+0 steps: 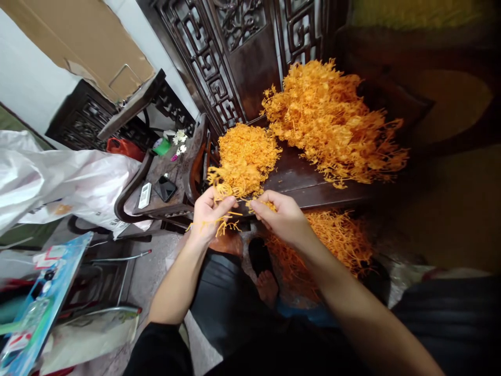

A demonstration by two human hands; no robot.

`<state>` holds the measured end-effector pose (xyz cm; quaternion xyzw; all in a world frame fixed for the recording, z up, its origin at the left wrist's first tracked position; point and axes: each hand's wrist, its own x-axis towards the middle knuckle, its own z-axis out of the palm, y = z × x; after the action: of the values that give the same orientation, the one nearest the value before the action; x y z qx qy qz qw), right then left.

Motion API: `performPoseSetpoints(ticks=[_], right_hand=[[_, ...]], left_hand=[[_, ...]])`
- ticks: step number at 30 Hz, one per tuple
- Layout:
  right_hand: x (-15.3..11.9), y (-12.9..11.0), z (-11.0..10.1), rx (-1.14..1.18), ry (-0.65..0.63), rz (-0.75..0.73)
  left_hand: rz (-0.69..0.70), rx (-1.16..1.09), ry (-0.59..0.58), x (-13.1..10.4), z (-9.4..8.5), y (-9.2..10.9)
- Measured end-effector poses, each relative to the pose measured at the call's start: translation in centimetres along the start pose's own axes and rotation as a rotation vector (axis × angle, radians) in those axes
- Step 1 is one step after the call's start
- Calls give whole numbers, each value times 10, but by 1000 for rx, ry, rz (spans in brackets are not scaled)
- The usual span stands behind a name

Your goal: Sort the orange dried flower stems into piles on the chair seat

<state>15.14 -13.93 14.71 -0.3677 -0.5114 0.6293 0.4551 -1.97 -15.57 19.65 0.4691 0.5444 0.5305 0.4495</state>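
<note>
My left hand [207,215] is closed round a small bunch of thin orange branching pieces [226,225], whose stalks stick out below the thumb and above the fingers. Close beside it, my right hand [285,216] is pinched, with small orange bits [268,205] showing between its fingers. The two hands nearly meet in front of a rounded orange heap [248,149] on the dark wooden bench [299,175]. A larger, looser pile of orange branching pieces [329,122] lies to the right of that heap.
Below the bench, by my foot [267,287], is a mass of orange stalks [338,240]. A carved wooden backrest [250,68] rises behind. On the left, a small table [178,180] bears a phone [165,188] and a white remote [144,195]; white plastic bags [78,175] lie beyond.
</note>
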Motion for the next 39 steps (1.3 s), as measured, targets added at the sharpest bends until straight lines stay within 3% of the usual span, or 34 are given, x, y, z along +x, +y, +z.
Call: performPoseSetpoints(ticks=[5,9,12,15,17,22,31,39], right_hand=[[-5,-11,-1,-219,-103,-63],[-9,-18,-17,-145,-150,43],[-8,-18,-26,9,-141,36],[-5,-13,-27,233,-65,-23],[-2,-8,-25,339,-40,-41],[2,-1,-23,372,-14,-36],[3,-5,-28,529,-118,20],[8,4,-26,409,30,-5]], left_hand=[[104,-113,231,21,-14,0],[246,-201,428,36,-42,11],[122,-118,278,28,-42,10],[32,-59,93,13,-25,5],[16,-51,29,6,-16,4],[13,-50,-42,0,-11,7],[-57,54,-133,-4,-18,1],[-22,238,-211,-5,-21,0]])
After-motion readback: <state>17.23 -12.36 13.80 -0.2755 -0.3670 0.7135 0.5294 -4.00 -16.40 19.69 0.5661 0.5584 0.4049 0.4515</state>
